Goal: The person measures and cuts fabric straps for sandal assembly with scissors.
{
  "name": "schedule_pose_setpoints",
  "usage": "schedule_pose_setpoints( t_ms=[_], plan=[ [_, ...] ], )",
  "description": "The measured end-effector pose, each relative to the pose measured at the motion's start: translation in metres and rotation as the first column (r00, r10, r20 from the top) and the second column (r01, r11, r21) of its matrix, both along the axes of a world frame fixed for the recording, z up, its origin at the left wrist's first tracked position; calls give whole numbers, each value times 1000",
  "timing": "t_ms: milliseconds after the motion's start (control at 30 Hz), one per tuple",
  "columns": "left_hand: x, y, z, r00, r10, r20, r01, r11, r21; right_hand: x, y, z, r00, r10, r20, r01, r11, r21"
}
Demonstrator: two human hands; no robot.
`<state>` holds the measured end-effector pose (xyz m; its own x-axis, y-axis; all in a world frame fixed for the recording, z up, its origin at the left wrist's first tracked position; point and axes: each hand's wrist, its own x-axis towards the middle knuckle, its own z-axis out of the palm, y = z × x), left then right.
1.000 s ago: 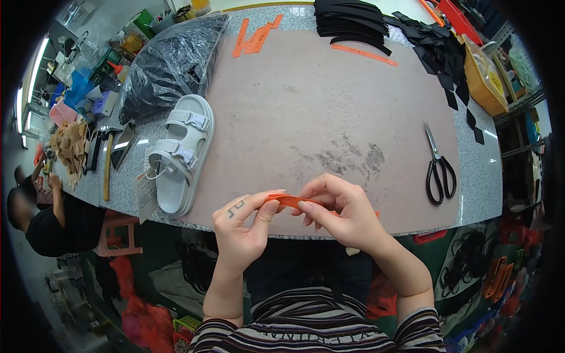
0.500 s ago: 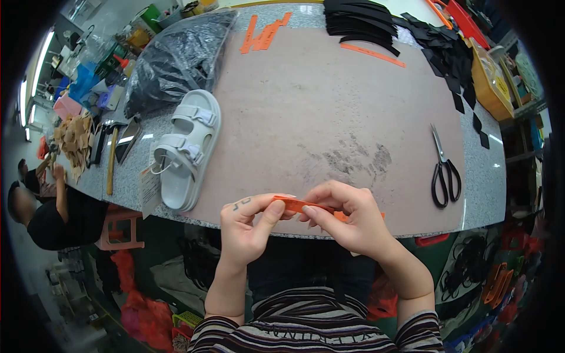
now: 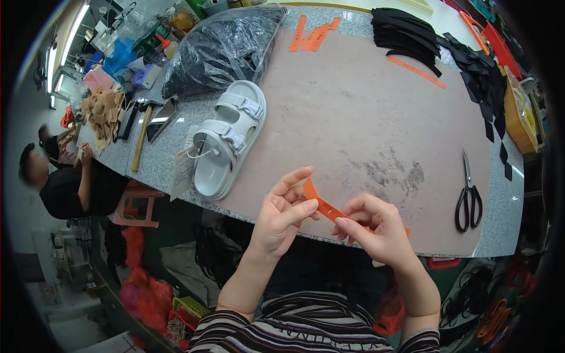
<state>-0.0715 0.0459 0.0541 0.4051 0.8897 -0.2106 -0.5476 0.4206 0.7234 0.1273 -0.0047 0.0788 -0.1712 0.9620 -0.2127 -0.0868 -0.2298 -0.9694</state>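
An orange strip (image 3: 327, 208) with small dark print stretches between my hands near the table's front edge. My left hand (image 3: 283, 215) pinches it between thumb and fingers close to its upper left end. The thumb and fingers of my right hand (image 3: 374, 226) grip its lower right part. Another bit of orange shows beside my right hand, mostly hidden behind it. To the left of my hands lies a light grey sandal (image 3: 250, 134) with two buckled straps and a tag (image 3: 183, 170).
Black-handled scissors (image 3: 468, 200) lie at the right. Orange strips (image 3: 315, 36) and black curved pieces (image 3: 406, 35) are at the back. A plastic-wrapped bundle (image 3: 226, 50) and a hammer (image 3: 141, 138) lie on the left. Two people sit at the far left.
The view has shifted, so the table's things appear further right. My left hand has opened up somewhat and risen, and more of the orange strip shows, now slanting between both hands.
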Motion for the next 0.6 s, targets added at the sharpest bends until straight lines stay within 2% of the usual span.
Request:
schedule_pose_setpoints(
  t_ms=[100, 133, 200, 300, 400, 500, 567, 600],
  plan=[
    [1, -2, -9, 990, 76, -116, -65, 994, 93, 0, -1, -1, 999, 38, -4, -39, 999, -38],
    [2, -5, -9, 947, 156, -281, -82, 962, 260, -1, -1, -1, 999, 51, 10, -51, 998, -49],
    [5, -8, -7, 767, 369, -525, -14, 827, 562, -3, -1, -5, 999, 34, 24, -33, 999, -37],
    [4, -5, -10, 601, 648, -468, 132, 497, 858, -3, -1, -8, 1000, 25, 0, -25, 999, -48],
    [0, -5, 1, 551, 571, -609, 126, 664, 737, -3, 0, -10, 999, 16, -36, -18, 997, -71],
    [-29, 13, -1, 151, 877, -456, 356, 382, 853, 2, -2, -10, 998, -14, -57, 9, 996, -85],
    [-60, 21, -8, -109, 900, -421, 358, 431, 828, 5, -3, -11, 997, -35, -67, 29, 995, -94],
    [-71, 24, -9, -194, 886, -421, 375, 464, 803, 7, -3, -12, 997, -43, -68, 37, 995, -98]
  ],
)
